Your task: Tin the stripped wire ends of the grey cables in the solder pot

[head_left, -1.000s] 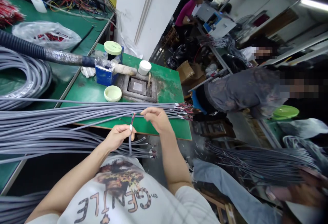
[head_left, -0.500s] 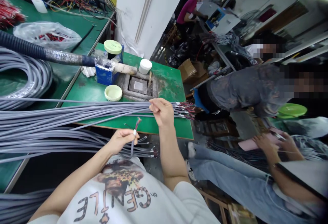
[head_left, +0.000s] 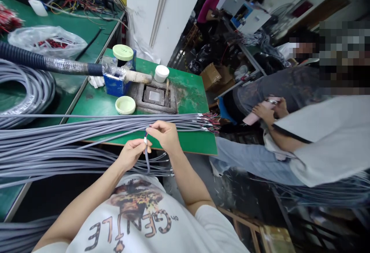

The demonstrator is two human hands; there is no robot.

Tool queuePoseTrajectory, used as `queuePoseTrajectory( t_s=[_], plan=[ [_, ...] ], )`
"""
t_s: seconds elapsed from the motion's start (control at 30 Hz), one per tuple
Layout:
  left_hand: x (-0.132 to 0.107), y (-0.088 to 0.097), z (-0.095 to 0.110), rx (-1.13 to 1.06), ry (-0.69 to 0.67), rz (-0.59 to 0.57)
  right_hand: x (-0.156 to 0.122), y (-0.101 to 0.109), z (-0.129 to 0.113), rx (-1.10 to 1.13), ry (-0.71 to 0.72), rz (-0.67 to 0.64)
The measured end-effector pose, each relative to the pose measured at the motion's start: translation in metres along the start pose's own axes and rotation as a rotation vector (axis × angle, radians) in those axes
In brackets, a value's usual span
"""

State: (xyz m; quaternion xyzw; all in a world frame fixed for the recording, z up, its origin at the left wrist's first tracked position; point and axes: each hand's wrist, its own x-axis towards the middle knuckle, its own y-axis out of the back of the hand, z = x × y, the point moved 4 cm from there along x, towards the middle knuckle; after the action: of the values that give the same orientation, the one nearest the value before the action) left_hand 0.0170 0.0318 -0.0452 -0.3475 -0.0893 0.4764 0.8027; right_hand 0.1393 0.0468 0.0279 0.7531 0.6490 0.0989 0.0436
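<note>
My left hand (head_left: 133, 153) pinches a grey cable (head_left: 148, 162) just below its stripped end, where a white band (head_left: 145, 140) wraps the sheath. Thin coloured wires stick up out of that end. My right hand (head_left: 164, 135) closes thumb and forefinger on the tips of these wires, which the fingers partly hide. Behind both hands a bundle of grey cables (head_left: 95, 123) runs across the green table, with its stripped red and dark wire ends (head_left: 212, 122) at the right. A second, lower bundle of grey cables (head_left: 72, 164) passes behind my left forearm.
A solder pot (head_left: 156, 95) is set at the table's middle, under the nozzle of a ribbed hose (head_left: 78, 66). Around it stand a blue box (head_left: 114, 85), a pale green dish (head_left: 125, 105) and a white tub (head_left: 161, 73). A co-worker holding a pink bottle (head_left: 257, 114) stands at the right.
My right hand has come left and down from above the cable bundle onto the wire ends of the held cable. The co-worker with the pink bottle has moved further away from me.
</note>
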Motion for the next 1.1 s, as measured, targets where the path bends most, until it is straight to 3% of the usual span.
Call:
queuePoseTrajectory(
  t_s=[0.1,0.3,0.43,0.53,0.9,1.0,1.1],
  plan=[
    [0.001,0.001,0.000,-0.105,0.009,0.027,-0.003,0.001,-0.002,-0.040,0.079,0.073],
    [0.004,0.002,0.004,-0.296,0.024,0.010,-0.010,0.009,-0.010,-0.225,0.327,0.074],
    [0.005,0.002,0.009,-0.390,0.040,-0.001,-0.023,0.010,-0.017,-0.393,0.658,-0.080],
    [0.007,0.000,0.013,-0.448,0.035,-0.006,-0.031,0.007,-0.018,-0.513,0.815,-0.208],
    [0.009,-0.005,0.020,-0.432,0.028,0.006,-0.027,-0.011,-0.006,-0.756,0.941,-0.260],
    [0.005,-0.004,0.031,-0.259,-0.035,0.036,-0.017,-0.009,-0.008,-0.707,0.919,-0.237],
    [-0.006,0.005,0.053,0.102,-0.162,0.115,-0.001,0.004,-0.023,-0.513,0.881,-0.101]
  ],
)
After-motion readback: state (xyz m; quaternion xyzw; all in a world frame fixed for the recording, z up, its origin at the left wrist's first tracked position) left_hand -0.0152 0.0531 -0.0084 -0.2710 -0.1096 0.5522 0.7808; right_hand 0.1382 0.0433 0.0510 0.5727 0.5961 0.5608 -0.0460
